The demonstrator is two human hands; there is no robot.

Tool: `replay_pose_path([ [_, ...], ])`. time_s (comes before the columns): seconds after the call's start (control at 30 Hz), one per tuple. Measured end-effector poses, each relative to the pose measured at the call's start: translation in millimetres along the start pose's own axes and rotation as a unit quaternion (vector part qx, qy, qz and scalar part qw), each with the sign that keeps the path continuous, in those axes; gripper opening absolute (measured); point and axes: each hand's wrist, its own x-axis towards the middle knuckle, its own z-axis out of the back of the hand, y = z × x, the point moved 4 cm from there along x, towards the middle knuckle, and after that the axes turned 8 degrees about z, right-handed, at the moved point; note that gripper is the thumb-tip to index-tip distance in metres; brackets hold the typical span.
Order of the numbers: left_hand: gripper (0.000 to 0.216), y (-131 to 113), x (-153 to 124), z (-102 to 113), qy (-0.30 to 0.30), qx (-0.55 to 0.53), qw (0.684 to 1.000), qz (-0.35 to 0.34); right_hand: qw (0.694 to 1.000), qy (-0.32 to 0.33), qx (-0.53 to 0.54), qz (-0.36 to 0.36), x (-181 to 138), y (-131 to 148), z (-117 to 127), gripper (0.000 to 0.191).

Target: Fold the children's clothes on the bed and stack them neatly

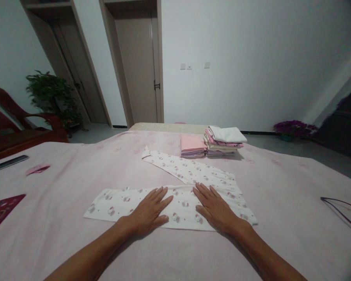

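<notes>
A pair of white printed trousers [181, 203] lies spread flat on the pink cloth, its waist towards the right and its two legs parting to the left. Small cartoon figures dot the fabric. On the nearer leg, about the middle, my left hand [150, 210] rests palm down with fingers stretched out. My right hand [212, 205] presses flat on the same garment further right, nearer the waist, fingers spread. Neither hand grips the fabric. The farther leg slants away to the upper left, with its cuff slightly turned up.
Two stacks of folded clothes, one peach-topped [192, 143] and one white-topped [226, 134], stand beyond the trousers. At left lie a red printed item [4, 208], a small pink piece [37, 169] and a dark flat object [8, 164]. A black cable loop [342, 207] lies right.
</notes>
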Motion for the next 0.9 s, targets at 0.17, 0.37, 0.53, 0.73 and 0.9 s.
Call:
replay_pose_path([
  [0.17,0.063,39.8,-11.4,4.3,-0.013,0.026,0.996,0.081,1.000,-0.013,-0.010,-0.019,-3.1,-8.7,-4.0,0.061],
  [0.37,0.061,109.1,-27.8,12.6,-0.070,0.070,0.972,0.213,0.997,-0.012,-0.031,-0.073,-9.9,-24.4,-3.0,0.062],
  [0.53,0.059,180.1,-54.7,21.0,-0.115,0.110,0.924,0.349,0.990,-0.020,-0.054,-0.130,-17.5,-46.0,-1.5,0.063],
  [0.73,0.063,216.2,-73.7,22.7,-0.122,0.148,0.872,0.450,0.976,-0.042,-0.081,-0.198,-23.5,-67.7,-0.8,0.066],
  [0.9,0.056,204.1,-72.3,30.3,-0.162,0.171,0.848,0.474,0.972,-0.063,-0.097,-0.206,-23.9,-70.3,-2.4,0.063],
])
